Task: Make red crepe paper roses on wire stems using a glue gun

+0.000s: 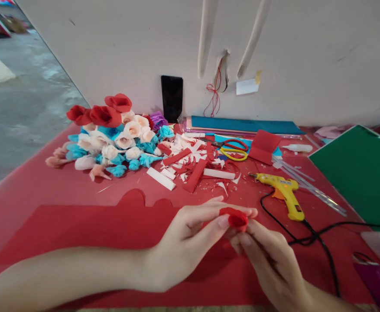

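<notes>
A small rolled red paper flower (238, 221) is pinched between my two hands, above the front part of the table. My left hand (190, 238) grips it from the left, with the thumb against its side and the fingers behind it. From the right and below, my right hand (271, 255) holds its lower end between thumb and fingers. The flower's base is hidden by the fingers. Beneath and to the left of my left hand lies a large sheet of red paper (86, 229), with red rounded petal shapes (131, 198) at its far edge.
Finished paper flowers (112, 138) pile up at the back left. Beside them lie paper scraps (193, 164), scissors (233, 149) and folded red paper (264, 146). A yellow glue gun (284, 193) with a black cord rests right, near clear glue sticks (310, 186) and a green board (362, 173).
</notes>
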### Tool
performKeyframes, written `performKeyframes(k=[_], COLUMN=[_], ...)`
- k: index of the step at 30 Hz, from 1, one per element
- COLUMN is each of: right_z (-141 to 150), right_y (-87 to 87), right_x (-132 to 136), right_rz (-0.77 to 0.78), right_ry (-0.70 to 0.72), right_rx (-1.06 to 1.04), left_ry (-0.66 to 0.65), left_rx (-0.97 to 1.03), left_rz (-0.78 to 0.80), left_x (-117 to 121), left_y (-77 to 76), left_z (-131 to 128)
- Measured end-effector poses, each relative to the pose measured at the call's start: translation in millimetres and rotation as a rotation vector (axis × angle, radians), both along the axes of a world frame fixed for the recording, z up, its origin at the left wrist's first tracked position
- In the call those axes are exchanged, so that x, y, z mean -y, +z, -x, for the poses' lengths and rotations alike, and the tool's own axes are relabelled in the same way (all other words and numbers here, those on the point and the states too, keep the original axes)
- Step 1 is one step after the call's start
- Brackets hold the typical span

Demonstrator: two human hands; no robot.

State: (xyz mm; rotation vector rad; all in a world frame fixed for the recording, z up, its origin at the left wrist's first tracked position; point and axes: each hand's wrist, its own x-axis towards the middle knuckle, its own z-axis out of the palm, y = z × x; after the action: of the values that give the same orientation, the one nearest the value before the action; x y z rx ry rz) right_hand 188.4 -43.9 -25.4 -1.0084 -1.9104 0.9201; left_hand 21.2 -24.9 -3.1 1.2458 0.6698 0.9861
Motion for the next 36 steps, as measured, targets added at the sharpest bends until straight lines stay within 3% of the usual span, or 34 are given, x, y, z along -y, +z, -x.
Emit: performKeyframes(k=[3,11,17,23,27,31,36], right_z=[0,4,5,5,5,7,8], right_y=[2.0,9.1,10.9,3.4,6.5,13.6,11.1], right_x=[1,-3,-2,-1,-1,-2,-4], right_rz=[0.069,0.061,0.019,-0.055,0.061,0.272,0.456], right_ry=[0.016,0.005,-0.02,-0.14,-0.046,0.082,0.104], right_rx=[-0.01,-0.085,-0.074,-0.01,-0.1,-0.224,-0.349], left_ry=[0.0,-0.05,-0.059,-0.053,-0.048,-0.07,-0.03], left_rx=[0.028,0.185,0.21,0.179,0.182,0.248,0.282], left_rz=[0.05,0.195,0.212,0.178,0.186,0.303,0.335], left_x=[0,3,6,6,9,7,2], left_y=[-0.2,-2.2,-3.3,-1.9,-2.8,-4.3,-5.9], left_z=[-1,-4,-4,-1,-1,-3,-5])
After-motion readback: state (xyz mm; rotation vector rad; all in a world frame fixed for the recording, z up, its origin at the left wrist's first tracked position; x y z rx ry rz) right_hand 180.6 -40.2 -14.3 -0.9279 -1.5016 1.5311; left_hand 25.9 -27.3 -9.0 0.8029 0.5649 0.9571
